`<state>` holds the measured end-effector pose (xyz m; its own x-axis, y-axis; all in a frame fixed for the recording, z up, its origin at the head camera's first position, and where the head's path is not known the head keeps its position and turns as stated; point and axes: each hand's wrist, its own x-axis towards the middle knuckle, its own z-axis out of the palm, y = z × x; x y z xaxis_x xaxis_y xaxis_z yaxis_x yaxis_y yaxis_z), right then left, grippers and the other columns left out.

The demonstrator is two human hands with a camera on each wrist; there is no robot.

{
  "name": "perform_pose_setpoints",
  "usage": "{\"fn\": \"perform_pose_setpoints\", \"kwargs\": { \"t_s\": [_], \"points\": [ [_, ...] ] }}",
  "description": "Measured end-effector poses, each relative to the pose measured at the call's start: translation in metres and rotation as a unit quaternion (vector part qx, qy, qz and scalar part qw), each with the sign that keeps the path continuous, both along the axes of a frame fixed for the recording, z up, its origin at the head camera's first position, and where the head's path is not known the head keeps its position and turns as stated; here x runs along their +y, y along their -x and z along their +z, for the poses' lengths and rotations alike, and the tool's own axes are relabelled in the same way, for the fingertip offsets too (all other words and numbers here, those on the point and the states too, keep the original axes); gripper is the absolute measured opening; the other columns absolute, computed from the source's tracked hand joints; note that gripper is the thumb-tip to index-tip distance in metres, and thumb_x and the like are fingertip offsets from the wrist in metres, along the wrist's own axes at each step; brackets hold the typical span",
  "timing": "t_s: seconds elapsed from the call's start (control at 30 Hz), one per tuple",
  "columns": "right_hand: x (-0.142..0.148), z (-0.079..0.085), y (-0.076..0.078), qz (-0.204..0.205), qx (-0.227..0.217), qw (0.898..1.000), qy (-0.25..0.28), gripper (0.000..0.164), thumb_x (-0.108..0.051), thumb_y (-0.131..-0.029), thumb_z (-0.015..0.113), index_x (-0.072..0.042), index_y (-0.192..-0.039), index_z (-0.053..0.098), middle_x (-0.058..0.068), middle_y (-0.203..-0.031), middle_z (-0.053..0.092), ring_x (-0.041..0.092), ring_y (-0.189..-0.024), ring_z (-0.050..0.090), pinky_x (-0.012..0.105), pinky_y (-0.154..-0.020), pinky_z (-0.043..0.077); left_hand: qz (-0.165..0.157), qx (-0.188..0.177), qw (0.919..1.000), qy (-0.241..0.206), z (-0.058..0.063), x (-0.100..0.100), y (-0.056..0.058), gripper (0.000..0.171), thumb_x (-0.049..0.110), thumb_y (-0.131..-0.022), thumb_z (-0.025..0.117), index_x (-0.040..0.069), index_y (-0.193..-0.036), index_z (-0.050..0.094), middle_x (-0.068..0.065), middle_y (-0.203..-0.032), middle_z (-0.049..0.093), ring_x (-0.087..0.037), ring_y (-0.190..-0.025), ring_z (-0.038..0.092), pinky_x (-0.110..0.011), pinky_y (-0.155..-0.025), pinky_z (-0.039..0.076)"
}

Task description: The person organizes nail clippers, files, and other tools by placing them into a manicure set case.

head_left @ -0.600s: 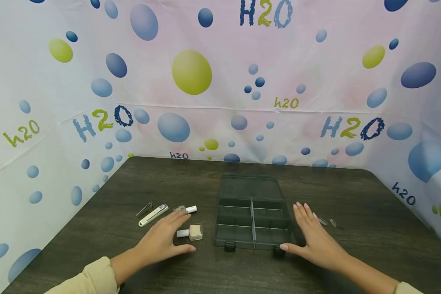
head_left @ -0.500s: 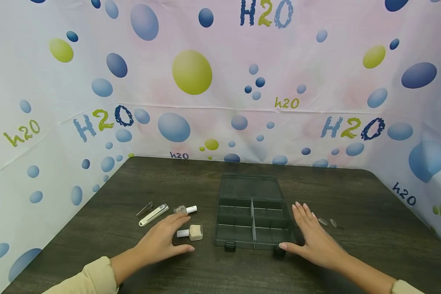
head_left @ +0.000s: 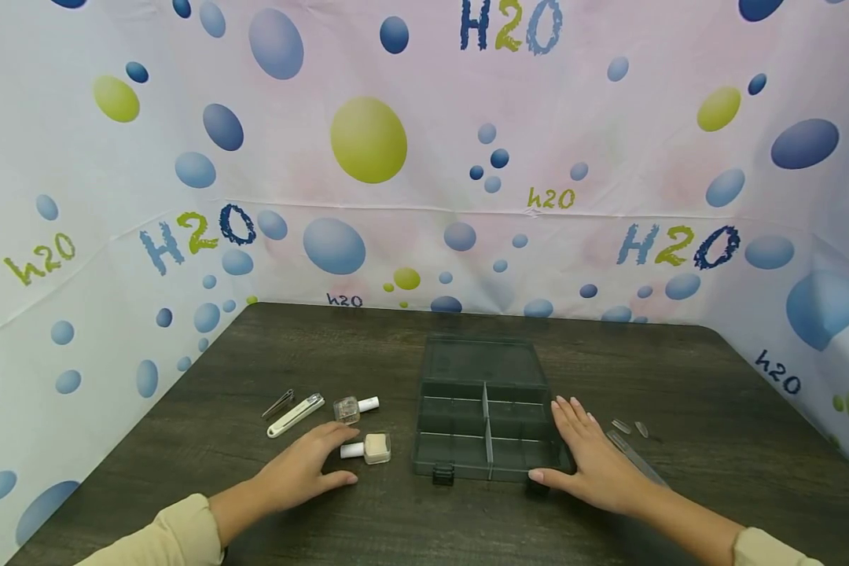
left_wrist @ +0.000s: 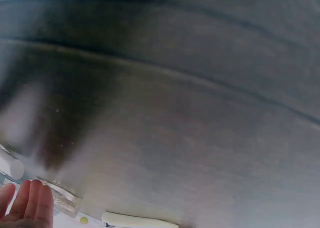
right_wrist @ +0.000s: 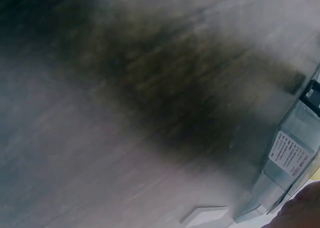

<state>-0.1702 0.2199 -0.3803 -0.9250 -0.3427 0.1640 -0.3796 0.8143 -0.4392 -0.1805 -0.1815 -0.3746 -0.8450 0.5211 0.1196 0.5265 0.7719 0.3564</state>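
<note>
A dark see-through compartment box [head_left: 460,472] stands with its lid [head_left: 484,362] tipped back. My right hand [head_left: 597,464] lies along its right side, fingers straight, the thumb at the front right corner over a latch. In the right wrist view, the labelled side of the box [right_wrist: 285,158] shows beside part of that hand. My left hand [head_left: 304,468] holds nothing, with fingers extended and thumb apart. Just beyond its fingertips are a cream nail polish bottle [head_left: 377,448] and a clear nail polish bottle [head_left: 347,409], both on their sides with white caps.
Left of the bottles lie a cream-handled nail clipper [head_left: 295,415] and a smaller metal clipper [head_left: 277,403]. Right of my right hand are a narrow clear strip [head_left: 640,458] and small clear pieces [head_left: 641,429]. The dark table [head_left: 368,527] ends at a printed curtain [head_left: 424,181].
My left hand has drawn back slightly to the left, baring more of the clear bottle. My right hand has shifted left against the box, and the clear strip has come into view.
</note>
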Motion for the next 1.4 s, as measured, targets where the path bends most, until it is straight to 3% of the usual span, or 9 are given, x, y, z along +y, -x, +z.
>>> {"fn": "perform_pose_setpoints", "kwargs": {
  "t_s": [0.3,0.6,0.77,1.17,1.4],
  "points": [
    [0.000,0.000,0.000,-0.003,0.003,1.000,-0.014,0.098,-0.056,-0.081,0.062,0.008,-0.144,0.022,0.025,-0.152,0.015,0.045,-0.140,0.012,0.063,-0.108,0.016,-0.007,0.016,0.9998,0.010,-0.004,-0.001,0.006,0.048,0.024,-0.083,0.069,-0.004,-0.120,0.057,-0.022,-0.122,0.054,-0.037,-0.111,0.055,-0.048,-0.089,0.049],
    [0.000,0.002,-0.001,-0.010,-0.012,1.000,-0.011,0.101,-0.056,-0.080,0.062,0.010,-0.144,0.020,0.028,-0.151,0.014,0.048,-0.138,0.011,0.064,-0.108,0.015,-0.036,0.056,0.9975,-0.025,-0.011,-0.001,0.014,0.028,0.017,-0.082,0.069,-0.002,-0.103,0.065,-0.002,-0.094,0.058,-0.011,-0.082,0.055,-0.027,-0.068,0.051],
    [-0.001,0.002,0.000,-0.010,-0.021,1.000,-0.011,0.101,-0.056,-0.081,0.061,0.010,-0.144,0.019,0.029,-0.151,0.013,0.049,-0.138,0.010,0.064,-0.108,0.014,-0.040,0.051,0.9960,-0.061,-0.012,-0.001,0.018,0.018,0.012,-0.081,0.069,0.001,-0.095,0.067,0.000,-0.087,0.059,-0.008,-0.077,0.056,-0.023,-0.065,0.051],
    [0.002,0.006,0.003,0.007,-0.058,0.998,-0.001,0.103,-0.053,-0.080,0.064,0.014,-0.142,0.016,0.034,-0.149,0.010,0.052,-0.137,0.006,0.067,-0.106,0.011,-0.031,0.027,0.9954,-0.087,-0.012,-0.001,0.024,0.008,0.009,-0.082,0.068,0.004,-0.087,0.069,0.003,-0.080,0.060,0.003,-0.068,0.044,-0.018,-0.057,0.044],
    [0.002,0.009,0.003,0.017,-0.074,0.997,0.003,0.103,-0.052,-0.080,0.064,0.015,-0.142,0.015,0.035,-0.149,0.010,0.053,-0.136,0.005,0.068,-0.106,0.009,-0.025,0.043,0.9943,-0.094,-0.010,-0.001,0.023,0.009,0.011,-0.081,0.069,0.003,-0.085,0.069,0.001,-0.077,0.063,0.003,-0.066,0.046,-0.018,-0.056,0.043]
  ]
}}
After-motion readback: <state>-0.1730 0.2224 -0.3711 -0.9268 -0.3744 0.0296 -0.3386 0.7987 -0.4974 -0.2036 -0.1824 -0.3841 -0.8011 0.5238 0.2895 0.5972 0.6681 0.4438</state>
